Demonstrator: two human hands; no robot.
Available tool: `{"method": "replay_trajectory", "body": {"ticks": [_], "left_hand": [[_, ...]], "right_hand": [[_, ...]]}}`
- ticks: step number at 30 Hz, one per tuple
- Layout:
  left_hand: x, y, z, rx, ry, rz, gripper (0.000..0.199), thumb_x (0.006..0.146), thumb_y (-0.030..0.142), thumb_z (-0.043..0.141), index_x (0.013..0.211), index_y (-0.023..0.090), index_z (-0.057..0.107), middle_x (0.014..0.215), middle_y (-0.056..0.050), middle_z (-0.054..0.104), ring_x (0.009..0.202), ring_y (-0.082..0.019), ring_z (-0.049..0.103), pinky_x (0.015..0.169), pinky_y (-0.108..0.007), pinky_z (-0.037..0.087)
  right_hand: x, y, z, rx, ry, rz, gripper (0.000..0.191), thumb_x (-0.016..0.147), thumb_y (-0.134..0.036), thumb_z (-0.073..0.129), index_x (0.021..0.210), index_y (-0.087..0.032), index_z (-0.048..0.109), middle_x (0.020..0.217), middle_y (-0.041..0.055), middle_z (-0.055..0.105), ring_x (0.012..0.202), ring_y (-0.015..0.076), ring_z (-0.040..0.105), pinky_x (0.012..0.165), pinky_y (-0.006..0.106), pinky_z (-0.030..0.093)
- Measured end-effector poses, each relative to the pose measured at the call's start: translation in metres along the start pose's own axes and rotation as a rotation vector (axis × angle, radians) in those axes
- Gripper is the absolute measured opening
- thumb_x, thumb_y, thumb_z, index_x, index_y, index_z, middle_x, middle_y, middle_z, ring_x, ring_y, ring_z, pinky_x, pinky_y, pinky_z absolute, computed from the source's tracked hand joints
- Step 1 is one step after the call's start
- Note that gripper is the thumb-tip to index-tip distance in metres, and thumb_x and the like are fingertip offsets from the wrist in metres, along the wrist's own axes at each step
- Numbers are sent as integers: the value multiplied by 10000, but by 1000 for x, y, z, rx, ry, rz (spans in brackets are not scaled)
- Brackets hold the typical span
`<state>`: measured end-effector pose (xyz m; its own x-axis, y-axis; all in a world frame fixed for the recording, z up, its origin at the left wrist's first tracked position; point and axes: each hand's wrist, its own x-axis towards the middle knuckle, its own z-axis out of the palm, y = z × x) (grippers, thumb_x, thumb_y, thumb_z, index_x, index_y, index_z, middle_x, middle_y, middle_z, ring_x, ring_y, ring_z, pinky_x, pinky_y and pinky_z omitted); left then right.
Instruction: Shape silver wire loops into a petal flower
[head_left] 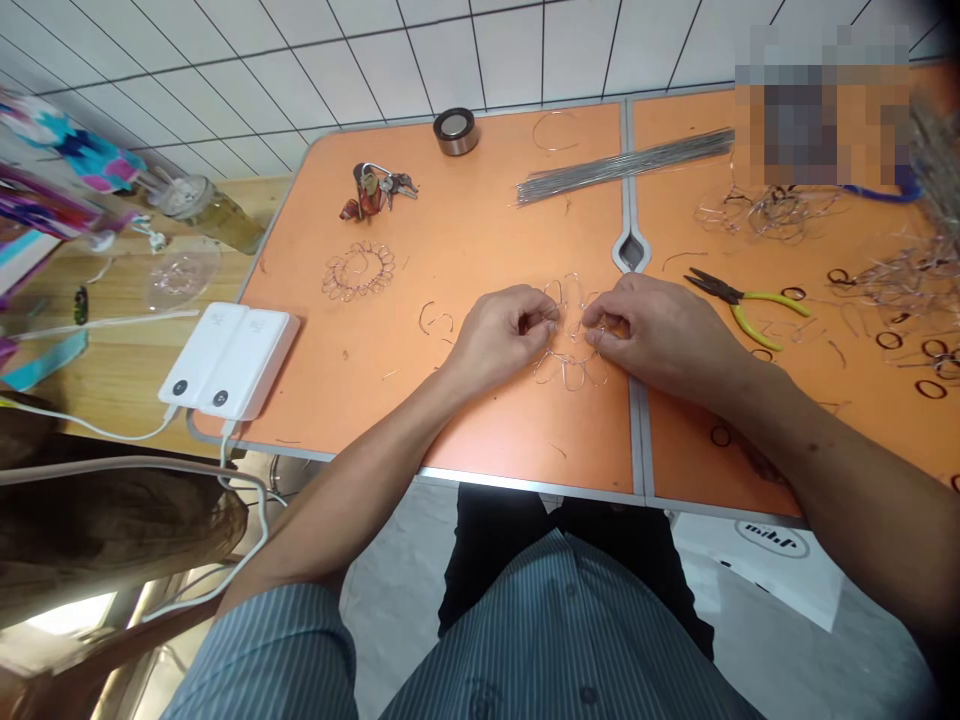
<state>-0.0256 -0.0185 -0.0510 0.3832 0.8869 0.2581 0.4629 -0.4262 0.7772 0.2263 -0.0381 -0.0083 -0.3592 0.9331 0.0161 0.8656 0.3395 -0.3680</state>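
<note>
Wire flower (574,362) sits between the hands, at the table (480,240), just left of the metal seam (638,440), in from the near edge. Left hand (504,335) and right hand (660,325) both pinch its wire, fingertips closed. More room leftward, out to a wire ring (384,264); pliers (739,294) near the right wrist; wire bundle (622,170) farther back. Flower's near loops point toward the near edge, far ones away. Outline roundish, partly hidden; cannot tell a long axis.
</note>
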Motion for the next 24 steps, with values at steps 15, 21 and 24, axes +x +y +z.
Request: {"method": "replay_trajectory", "body": {"ticks": [15, 21, 24], "left_hand": [[-1, 3, -1, -2, -5, -35, 153, 925, 126, 683, 916, 209, 810, 809, -6, 740, 728, -165, 620, 709, -334, 458], [0, 5, -3, -1, -3, -53, 151, 911, 125, 683, 910, 212, 805, 820, -10, 757, 749, -173, 640, 724, -333, 475], [1, 6, -4, -20, 6, -60, 142, 913, 131, 685, 908, 209, 803, 816, -11, 758, 737, -169, 634, 716, -329, 477]], "right_hand": [[2, 6, 3, 56, -65, -71, 168, 1052, -248, 659, 1012, -268, 821, 1125, 95, 797, 1025, 306, 741, 840, 414, 471], [3, 9, 1, 169, 15, -154, 135, 1024, -228, 679, 947, -272, 781, 936, 58, 742, 914, 283, 713, 845, 413, 498], [4, 10, 0, 253, 49, -146, 138, 1018, -228, 692, 936, -274, 794, 889, 42, 746, 829, 259, 697, 815, 401, 509]]}}
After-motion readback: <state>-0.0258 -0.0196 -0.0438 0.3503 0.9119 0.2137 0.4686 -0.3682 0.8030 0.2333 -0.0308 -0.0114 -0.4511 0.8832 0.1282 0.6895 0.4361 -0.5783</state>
